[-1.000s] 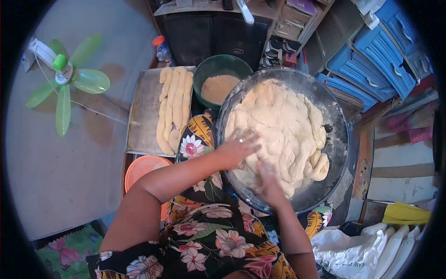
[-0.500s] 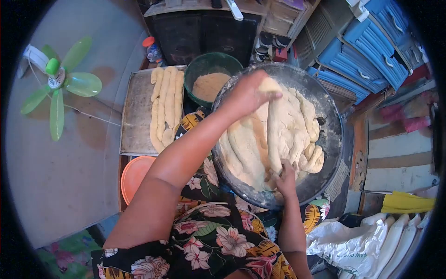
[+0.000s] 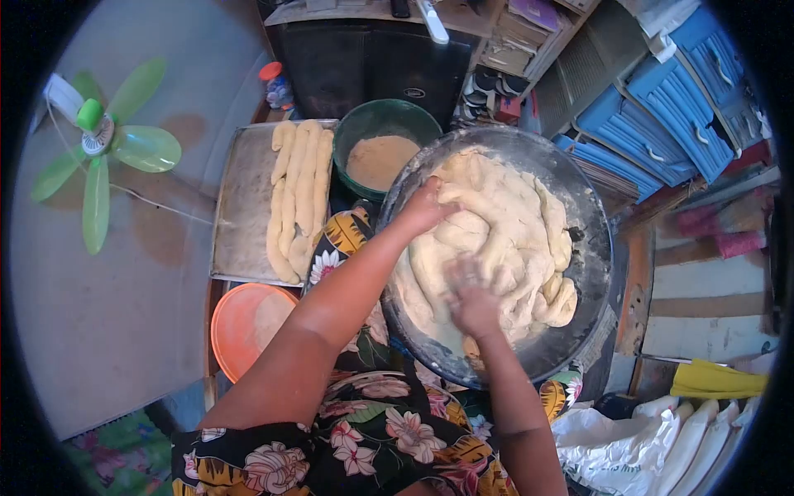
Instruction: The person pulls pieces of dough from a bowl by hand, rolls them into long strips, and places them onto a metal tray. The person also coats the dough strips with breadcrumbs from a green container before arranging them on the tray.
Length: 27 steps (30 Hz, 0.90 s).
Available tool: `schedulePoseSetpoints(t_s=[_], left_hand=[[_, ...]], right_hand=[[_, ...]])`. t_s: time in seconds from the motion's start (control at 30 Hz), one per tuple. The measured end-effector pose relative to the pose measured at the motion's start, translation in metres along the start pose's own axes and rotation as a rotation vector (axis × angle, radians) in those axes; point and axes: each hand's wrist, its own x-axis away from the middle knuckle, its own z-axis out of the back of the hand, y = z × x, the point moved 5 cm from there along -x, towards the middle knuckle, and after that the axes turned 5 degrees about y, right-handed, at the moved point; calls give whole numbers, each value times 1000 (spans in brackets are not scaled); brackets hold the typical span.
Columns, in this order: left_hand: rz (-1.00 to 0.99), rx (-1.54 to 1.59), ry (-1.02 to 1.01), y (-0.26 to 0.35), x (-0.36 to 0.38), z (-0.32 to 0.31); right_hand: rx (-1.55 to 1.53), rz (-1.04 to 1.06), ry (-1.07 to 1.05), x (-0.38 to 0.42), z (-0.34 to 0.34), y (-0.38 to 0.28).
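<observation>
A wide dark basin (image 3: 591, 306) holds a large mass of pale, floury dough (image 3: 513, 240) with folds and thick rolls across it. At the basin's upper left, my left hand (image 3: 425, 208) is closed around the end of a dough roll (image 3: 475, 201) that curves over the mass. My right hand (image 3: 474, 304) is low over the left-middle of the dough, its fingers smeared by motion, so their grip cannot be made out.
Left of the basin, a metal tray (image 3: 244, 198) carries several long dough strips (image 3: 302, 190). A green tub (image 3: 389, 116) of light brown powder stands behind, and an orange container (image 3: 240, 331) sits nearer me. Blue drawers (image 3: 637, 124) and white sacks (image 3: 620, 446) are on the right.
The dough roll stretched between my hands has come down onto the mass. My left hand has moved left and down, and my right hand slightly left; the view has shifted a little.
</observation>
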Motion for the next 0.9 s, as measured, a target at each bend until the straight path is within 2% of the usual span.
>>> schedulePoseSetpoints(t_s=[0.03, 0.07, 0.13, 0.17, 0.27, 0.3, 0.37, 0.4, 0.43, 0.5, 0.53, 0.6, 0.63, 0.7, 0.73, 0.77, 0.83, 0.87, 0.9], left_hand=[[-59, -40, 32, 1, 1, 3], [-57, -41, 45, -1, 2, 4], [-207, -182, 2, 3, 6, 1], [-202, -187, 21, 3, 8, -1], [-321, -118, -60, 10, 15, -17], [-347, -101, -55, 15, 20, -17], [-367, -56, -63, 21, 26, -15], [-432, -102, -128, 34, 35, -13], [-494, -149, -195, 49, 46, -12], [-385, -123, -476, 90, 84, -9], [-380, -131, -473, 98, 97, -9], [-558, -128, -452, 121, 119, -9], [-563, -137, -435, 129, 125, -3], [-271, 321, -343, 131, 128, 16], [-203, 610, -269, 118, 120, 15], [-205, 607, -256, 107, 115, 8], [-449, 439, -153, 104, 116, 5], [-543, 339, -230, 102, 125, -4], [-546, 336, -224, 104, 129, -8]], right_hand=[[18, -151, -55, -2, 2, 20], [16, -138, -54, -4, -2, 32], [-14, -465, 505, 2, 9, 61], [-24, -447, 506, 4, 4, 55], [25, 71, 43, 9, -4, -21], [26, 90, 51, 11, 2, -26], [-415, 267, -113, 15, 6, -35], [-395, 140, 154, 11, 12, -19], [-391, 148, 157, 6, 18, -19], [-480, -96, 919, 6, 63, -4], [-490, -95, 920, 3, 69, -9], [-831, -44, 964, -4, 83, -13], [-838, -25, 967, -6, 91, -6], [-1111, -339, 511, -18, 83, 22], [-1519, -393, 491, -17, 94, 6], [-1705, -228, 344, -15, 96, 2], [-1943, -132, 210, -5, 101, -9], [-1945, -126, 203, -3, 97, -8], [-1834, -317, 257, 0, 88, -3]])
